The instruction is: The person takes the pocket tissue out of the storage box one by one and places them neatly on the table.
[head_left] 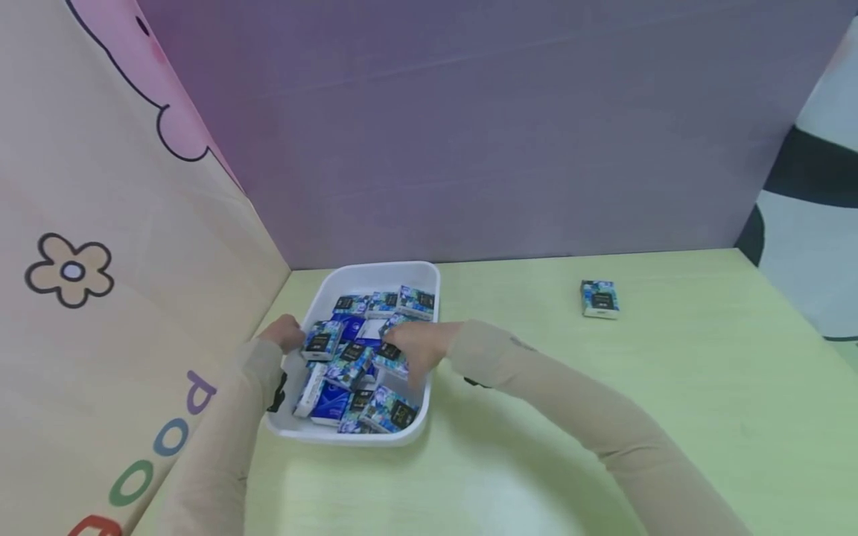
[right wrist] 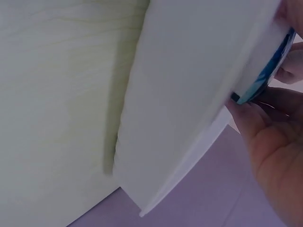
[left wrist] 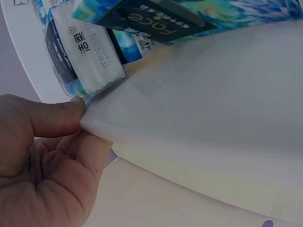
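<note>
A white plastic tub (head_left: 335, 438) holds many pocket tissue packs (head_left: 348, 363), most in blue floral wrappers with black labels, some plain blue. At the tub's left side, my left hand (head_left: 284, 333) pinches the rim between thumb and curled fingers; the left wrist view shows the tub wall (left wrist: 203, 104) and a pack's white end (left wrist: 92, 52) beside the thumb. My right hand (head_left: 422, 348) reaches over the right rim into the tub. Its fingers grip a blue-edged tissue pack (right wrist: 267, 71) close over the rim, mostly hidden by the hand in the right wrist view.
One floral tissue pack (head_left: 599, 299) lies alone on the pale green table (head_left: 536, 461), toward the back right. A purple-grey panel (head_left: 503, 149) stands behind the table. A cream printed panel (head_left: 134, 223) rises close along the left, near the tub.
</note>
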`<action>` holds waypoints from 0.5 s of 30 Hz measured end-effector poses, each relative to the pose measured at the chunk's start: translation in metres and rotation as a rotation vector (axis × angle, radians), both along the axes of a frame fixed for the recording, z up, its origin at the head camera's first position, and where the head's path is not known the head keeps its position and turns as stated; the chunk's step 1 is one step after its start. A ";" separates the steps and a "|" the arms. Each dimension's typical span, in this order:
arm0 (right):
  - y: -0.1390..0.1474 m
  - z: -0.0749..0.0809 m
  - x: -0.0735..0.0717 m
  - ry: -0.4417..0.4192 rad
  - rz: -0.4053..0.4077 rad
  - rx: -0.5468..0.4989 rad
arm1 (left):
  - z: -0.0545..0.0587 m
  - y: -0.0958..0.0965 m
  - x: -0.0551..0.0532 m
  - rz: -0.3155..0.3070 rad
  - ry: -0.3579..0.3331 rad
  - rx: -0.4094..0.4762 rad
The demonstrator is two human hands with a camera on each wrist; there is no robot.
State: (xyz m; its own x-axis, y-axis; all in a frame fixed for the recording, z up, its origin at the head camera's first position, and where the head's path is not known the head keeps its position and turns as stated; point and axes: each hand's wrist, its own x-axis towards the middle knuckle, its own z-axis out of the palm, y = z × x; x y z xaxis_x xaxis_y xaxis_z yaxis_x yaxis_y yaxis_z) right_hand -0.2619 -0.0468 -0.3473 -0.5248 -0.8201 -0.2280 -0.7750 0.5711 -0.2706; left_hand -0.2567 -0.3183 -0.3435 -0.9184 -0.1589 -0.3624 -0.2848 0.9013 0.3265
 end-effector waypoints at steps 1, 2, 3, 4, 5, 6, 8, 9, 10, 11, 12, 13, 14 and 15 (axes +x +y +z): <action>0.001 0.002 0.000 0.007 0.000 -0.005 | 0.000 0.000 0.000 0.002 -0.003 0.002; 0.003 0.004 -0.001 0.011 0.001 -0.008 | -0.001 0.000 0.000 0.003 -0.005 0.006; 0.004 0.006 -0.001 0.015 -0.001 -0.010 | -0.001 0.000 -0.001 0.005 -0.006 0.007; 0.005 0.008 -0.002 0.021 0.002 -0.018 | -0.001 0.001 -0.001 0.004 -0.008 0.008; 0.006 0.010 -0.002 0.022 -0.002 -0.026 | -0.001 0.001 -0.001 0.007 -0.010 0.010; 0.008 0.012 -0.002 0.018 -0.008 -0.036 | -0.001 0.001 -0.002 0.009 -0.011 0.011; 0.011 0.016 -0.003 0.019 -0.016 -0.047 | -0.003 0.000 -0.003 0.019 -0.011 0.014; 0.012 0.018 -0.003 0.017 -0.022 -0.052 | -0.003 0.000 -0.003 0.024 -0.013 0.017; 0.014 0.019 -0.003 0.018 -0.029 -0.053 | -0.003 0.000 -0.004 0.028 -0.016 0.018; 0.016 0.021 -0.003 0.017 -0.039 -0.050 | -0.004 -0.001 -0.004 0.034 -0.018 0.019; 0.018 0.023 -0.004 0.017 -0.047 -0.047 | -0.004 -0.001 -0.004 0.035 -0.019 0.016; 0.020 0.024 -0.005 0.018 -0.056 -0.047 | -0.004 -0.001 -0.004 0.041 -0.023 0.017; 0.022 0.024 -0.006 0.018 -0.066 -0.051 | -0.004 -0.001 -0.004 0.041 -0.025 0.016; 0.024 0.025 -0.007 0.013 -0.078 -0.052 | -0.003 -0.001 -0.004 0.043 -0.027 0.017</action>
